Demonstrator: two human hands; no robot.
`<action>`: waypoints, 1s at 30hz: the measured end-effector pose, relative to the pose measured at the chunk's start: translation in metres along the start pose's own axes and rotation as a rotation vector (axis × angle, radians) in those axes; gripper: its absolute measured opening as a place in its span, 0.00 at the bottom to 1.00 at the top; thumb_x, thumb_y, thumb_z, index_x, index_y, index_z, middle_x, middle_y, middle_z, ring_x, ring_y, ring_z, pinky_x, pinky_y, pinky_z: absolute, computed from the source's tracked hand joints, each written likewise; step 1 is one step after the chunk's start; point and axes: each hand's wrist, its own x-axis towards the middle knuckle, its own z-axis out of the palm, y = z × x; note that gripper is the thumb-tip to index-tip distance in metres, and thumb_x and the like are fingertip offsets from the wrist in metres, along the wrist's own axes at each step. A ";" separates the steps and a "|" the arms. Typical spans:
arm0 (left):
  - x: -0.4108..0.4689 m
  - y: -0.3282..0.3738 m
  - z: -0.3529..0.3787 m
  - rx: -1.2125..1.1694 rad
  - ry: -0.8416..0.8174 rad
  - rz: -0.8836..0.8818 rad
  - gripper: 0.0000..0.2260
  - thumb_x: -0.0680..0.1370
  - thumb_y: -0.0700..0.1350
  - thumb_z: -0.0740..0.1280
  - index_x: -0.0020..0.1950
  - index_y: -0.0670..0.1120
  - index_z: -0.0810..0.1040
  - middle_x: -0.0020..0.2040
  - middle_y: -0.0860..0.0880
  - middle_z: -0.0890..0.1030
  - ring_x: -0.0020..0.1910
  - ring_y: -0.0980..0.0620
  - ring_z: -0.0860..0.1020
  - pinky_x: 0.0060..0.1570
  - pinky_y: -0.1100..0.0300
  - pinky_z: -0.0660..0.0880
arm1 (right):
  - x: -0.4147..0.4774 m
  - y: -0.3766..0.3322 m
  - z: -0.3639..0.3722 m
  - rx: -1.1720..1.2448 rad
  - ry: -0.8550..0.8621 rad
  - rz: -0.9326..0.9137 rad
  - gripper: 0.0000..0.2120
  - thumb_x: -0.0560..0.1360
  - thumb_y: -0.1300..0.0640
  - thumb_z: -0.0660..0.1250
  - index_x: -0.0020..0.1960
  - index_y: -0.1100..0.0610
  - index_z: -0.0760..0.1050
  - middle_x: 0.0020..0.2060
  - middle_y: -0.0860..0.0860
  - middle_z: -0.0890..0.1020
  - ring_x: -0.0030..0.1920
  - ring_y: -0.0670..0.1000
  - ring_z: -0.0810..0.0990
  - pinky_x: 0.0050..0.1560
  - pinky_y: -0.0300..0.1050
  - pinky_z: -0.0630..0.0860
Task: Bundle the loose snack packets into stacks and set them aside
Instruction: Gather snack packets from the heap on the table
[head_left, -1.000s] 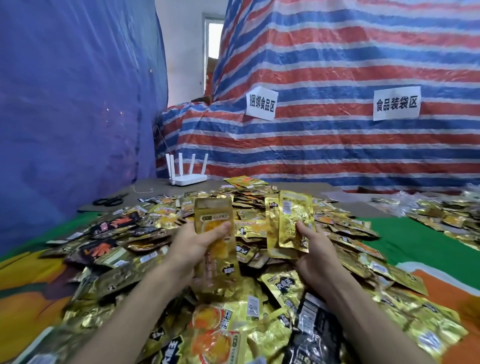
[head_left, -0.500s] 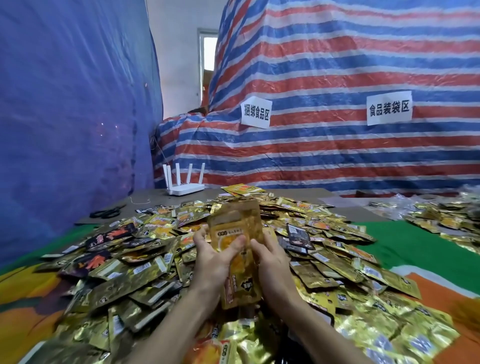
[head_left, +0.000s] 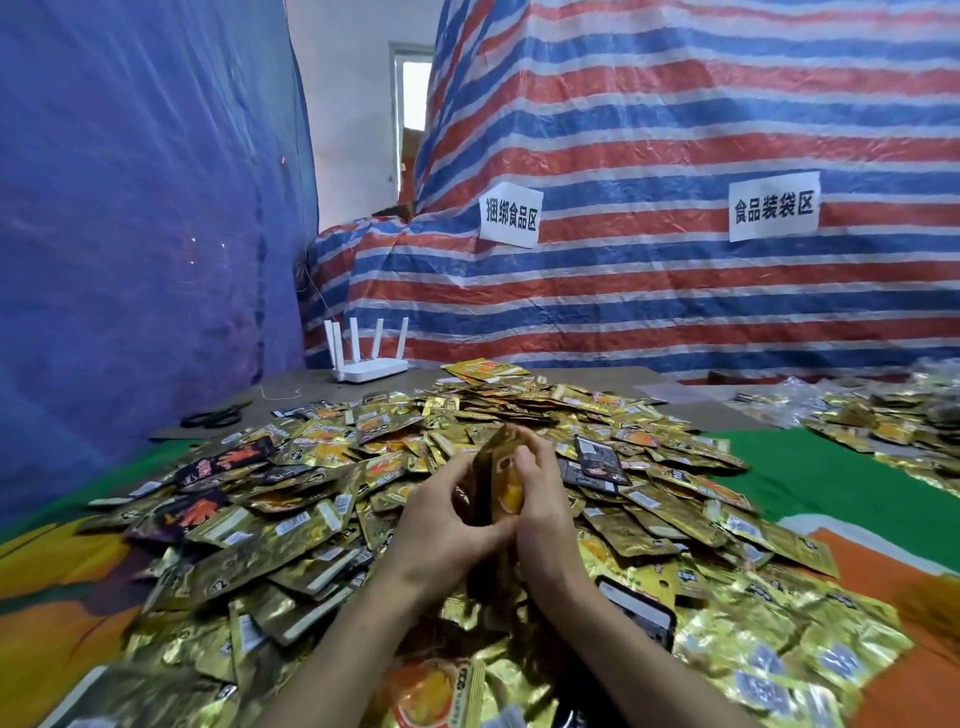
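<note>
Head view: we're mid-stacking, left hand (head_left: 447, 525) and right hand (head_left: 540, 512) pinching the stack (head_left: 503, 467) (edge-on); next, another packet from the pile (head_left: 311, 519)

Left hand (head_left: 445, 530), right hand (head_left: 546, 519) grip packets (head_left: 500, 465).

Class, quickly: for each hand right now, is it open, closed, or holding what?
Left hand: grips the stack of gold packets.
Right hand: grips the same stack from the other side.
</note>
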 end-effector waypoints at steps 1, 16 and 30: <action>0.000 0.000 0.002 -0.026 -0.004 0.005 0.22 0.63 0.56 0.78 0.53 0.52 0.78 0.47 0.51 0.84 0.44 0.54 0.83 0.42 0.61 0.79 | 0.001 -0.002 0.002 0.000 -0.010 0.007 0.17 0.80 0.42 0.58 0.62 0.49 0.74 0.51 0.51 0.82 0.53 0.50 0.84 0.55 0.50 0.81; -0.008 0.001 0.031 -0.199 0.066 0.226 0.47 0.69 0.24 0.72 0.79 0.52 0.54 0.66 0.73 0.71 0.59 0.63 0.79 0.51 0.66 0.79 | -0.001 -0.019 -0.006 -0.285 0.138 -0.154 0.15 0.71 0.55 0.63 0.57 0.51 0.78 0.58 0.47 0.79 0.60 0.40 0.76 0.61 0.42 0.74; -0.013 0.010 0.032 0.085 -0.027 0.418 0.40 0.71 0.28 0.73 0.72 0.60 0.62 0.41 0.42 0.72 0.34 0.41 0.75 0.30 0.42 0.80 | -0.027 -0.119 -0.175 -0.957 0.154 -0.133 0.02 0.76 0.61 0.71 0.48 0.55 0.82 0.42 0.49 0.84 0.43 0.46 0.81 0.44 0.42 0.81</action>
